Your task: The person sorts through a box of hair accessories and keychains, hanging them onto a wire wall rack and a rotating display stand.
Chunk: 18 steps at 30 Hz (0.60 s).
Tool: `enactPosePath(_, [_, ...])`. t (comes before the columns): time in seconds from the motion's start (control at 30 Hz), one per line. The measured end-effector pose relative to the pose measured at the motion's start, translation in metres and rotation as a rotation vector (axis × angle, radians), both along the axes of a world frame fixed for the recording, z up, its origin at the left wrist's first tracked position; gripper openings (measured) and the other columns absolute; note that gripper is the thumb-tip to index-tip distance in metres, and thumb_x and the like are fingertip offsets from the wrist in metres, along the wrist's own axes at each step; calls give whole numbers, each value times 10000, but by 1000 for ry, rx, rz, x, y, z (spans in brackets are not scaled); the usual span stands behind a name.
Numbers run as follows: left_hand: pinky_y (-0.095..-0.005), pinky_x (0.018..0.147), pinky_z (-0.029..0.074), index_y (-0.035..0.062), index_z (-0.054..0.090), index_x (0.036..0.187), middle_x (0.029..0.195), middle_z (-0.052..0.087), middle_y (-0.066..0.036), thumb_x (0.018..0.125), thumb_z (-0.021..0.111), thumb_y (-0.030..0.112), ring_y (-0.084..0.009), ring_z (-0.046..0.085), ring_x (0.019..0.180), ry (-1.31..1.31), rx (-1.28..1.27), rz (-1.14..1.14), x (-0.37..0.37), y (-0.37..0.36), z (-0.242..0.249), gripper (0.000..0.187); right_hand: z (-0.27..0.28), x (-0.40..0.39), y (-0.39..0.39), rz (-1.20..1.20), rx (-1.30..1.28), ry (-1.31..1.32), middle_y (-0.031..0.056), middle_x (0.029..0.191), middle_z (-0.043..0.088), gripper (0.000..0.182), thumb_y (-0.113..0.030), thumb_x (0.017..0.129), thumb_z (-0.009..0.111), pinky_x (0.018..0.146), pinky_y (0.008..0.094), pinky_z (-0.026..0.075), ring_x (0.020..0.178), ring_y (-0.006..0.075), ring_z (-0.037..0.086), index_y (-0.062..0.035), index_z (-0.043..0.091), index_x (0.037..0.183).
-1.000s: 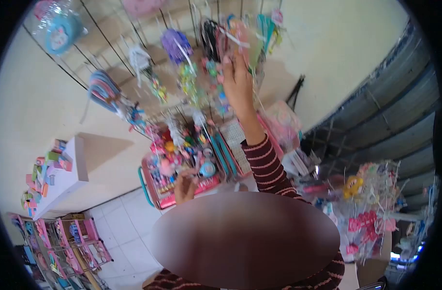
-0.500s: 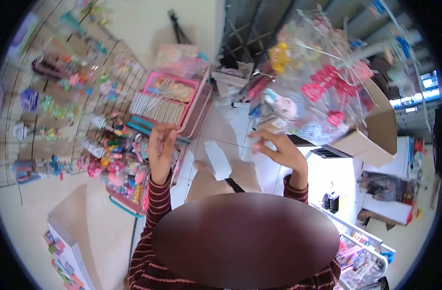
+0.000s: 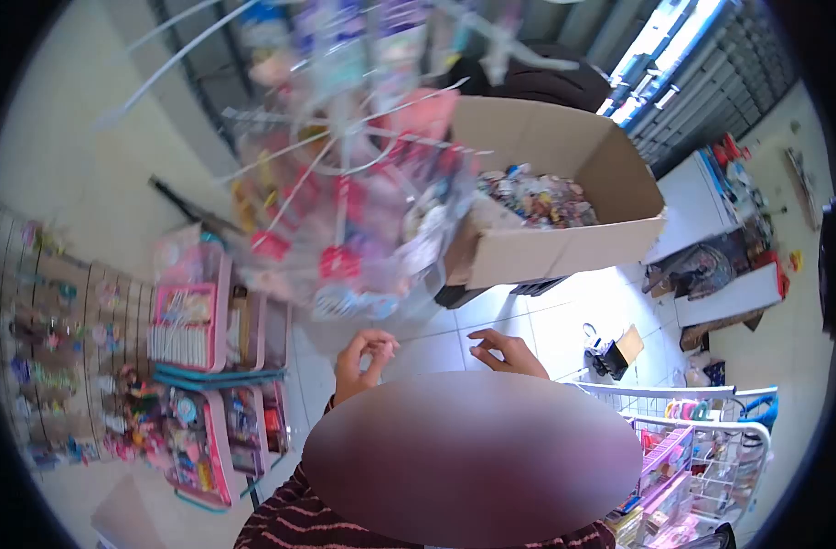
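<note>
My left hand (image 3: 363,364) is raised in front of my body with its fingers loosely bent and apart, and I see nothing in it. Opposite it, my right hand (image 3: 508,353) has the thumb and forefinger apart, also with nothing visible between them. White floor tiles (image 3: 432,355) show between the two hands. Closest beyond them is a rotating display rack (image 3: 349,137) with white wire arms, hung with small goods in clear plastic bags (image 3: 359,297); it is partly blurred. Neither hand touches it.
Behind the rack stands a large open cardboard box (image 3: 564,252) with many small packets inside. Pink tiered trays (image 3: 219,320) and a wire wall grid (image 3: 80,311) of accessories are at left. A white wire basket shelf (image 3: 711,467) stands at lower right.
My view has swung to the right, bringing the hanging rack and box to the middle. Both hands have drawn closer to my body and nearer each other.
</note>
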<state>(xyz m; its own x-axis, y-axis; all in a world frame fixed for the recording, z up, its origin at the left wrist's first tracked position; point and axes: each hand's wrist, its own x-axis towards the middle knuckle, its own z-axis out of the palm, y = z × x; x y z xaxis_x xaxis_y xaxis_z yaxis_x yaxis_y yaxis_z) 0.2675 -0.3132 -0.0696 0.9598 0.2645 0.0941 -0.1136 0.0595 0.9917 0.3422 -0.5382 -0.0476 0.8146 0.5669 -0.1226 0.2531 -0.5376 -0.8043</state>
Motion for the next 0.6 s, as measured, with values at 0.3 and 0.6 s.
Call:
enactPosePath(0.3, [-214, 647, 406, -9, 505, 857, 767, 555, -70, 761, 502, 55, -102, 526, 703, -34, -27, -394, 111, -76, -7, 115, -24, 43, -91, -225, 130, 110, 129, 748, 574, 251, -202, 783, 510, 640, 296, 439, 691, 231, 569, -13, 510, 948])
enactPosePath(0.6, [-219, 662, 406, -15, 480, 882, 796, 533, -70, 767, 498, 47, -101, 510, 707, -36, -128, -555, 224, -121, 9, 132, 14, 145, -118, -229, 235, 134, 87, 722, 565, 213, -188, 786, 507, 562, 245, 427, 620, 149, 549, -32, 528, 930])
